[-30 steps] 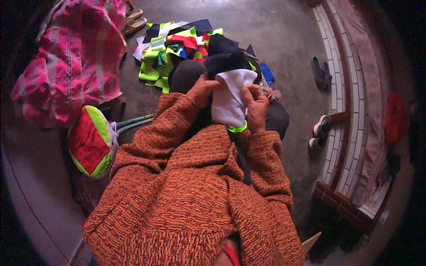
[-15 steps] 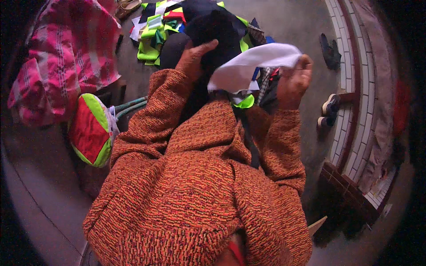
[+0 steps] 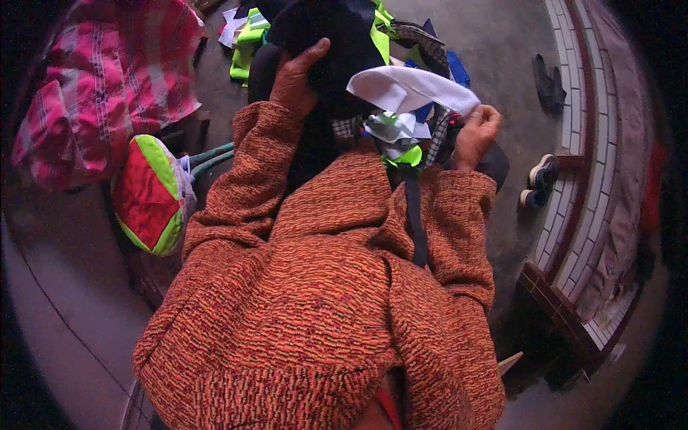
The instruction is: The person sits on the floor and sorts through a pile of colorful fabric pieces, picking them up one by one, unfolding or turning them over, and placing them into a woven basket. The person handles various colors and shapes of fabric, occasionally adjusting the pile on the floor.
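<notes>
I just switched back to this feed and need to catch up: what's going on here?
A person's right hand pinches one end of a white cloth, its other end off to the left. The left hand is against black fabric; whether it grips it is unclear. Coloured fabric pieces lie on the floor beyond.
</notes>
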### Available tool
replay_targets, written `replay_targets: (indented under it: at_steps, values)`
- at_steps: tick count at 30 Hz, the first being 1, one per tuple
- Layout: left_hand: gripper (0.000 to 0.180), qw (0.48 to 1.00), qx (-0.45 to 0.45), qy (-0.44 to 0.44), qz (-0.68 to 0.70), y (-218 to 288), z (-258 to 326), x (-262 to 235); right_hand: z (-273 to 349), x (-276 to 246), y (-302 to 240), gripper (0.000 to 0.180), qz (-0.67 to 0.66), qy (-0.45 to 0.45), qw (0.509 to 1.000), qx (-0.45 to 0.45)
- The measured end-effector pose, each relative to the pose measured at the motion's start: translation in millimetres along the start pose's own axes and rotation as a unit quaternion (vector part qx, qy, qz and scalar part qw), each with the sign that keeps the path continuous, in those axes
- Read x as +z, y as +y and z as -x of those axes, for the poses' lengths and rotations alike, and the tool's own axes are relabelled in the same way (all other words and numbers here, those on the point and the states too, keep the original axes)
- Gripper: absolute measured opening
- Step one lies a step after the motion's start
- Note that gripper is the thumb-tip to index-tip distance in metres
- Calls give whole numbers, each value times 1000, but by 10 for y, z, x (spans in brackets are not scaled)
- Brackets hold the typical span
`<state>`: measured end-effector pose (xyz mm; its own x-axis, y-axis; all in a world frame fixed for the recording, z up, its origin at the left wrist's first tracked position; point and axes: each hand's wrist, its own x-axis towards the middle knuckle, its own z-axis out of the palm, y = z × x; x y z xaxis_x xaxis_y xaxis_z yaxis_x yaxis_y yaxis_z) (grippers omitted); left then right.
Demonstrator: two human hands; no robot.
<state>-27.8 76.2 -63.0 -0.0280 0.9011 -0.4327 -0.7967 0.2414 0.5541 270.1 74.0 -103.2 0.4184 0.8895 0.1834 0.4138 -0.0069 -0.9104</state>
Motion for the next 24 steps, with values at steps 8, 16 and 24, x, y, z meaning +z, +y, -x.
replay_targets:
  at_steps: [8,16,24]
  values:
    - [43,970,141,-80,-179,-119,-63,-200,140,68,595,14,208,-58,972,95]
    - [44,992,-102,-61,41,19,60,96,213,114,618,49,178,-153,972,-17]
    - [50,991,-90,-91,-28,-105,14,107,380,355,-1271,40,14,-198,956,-216]
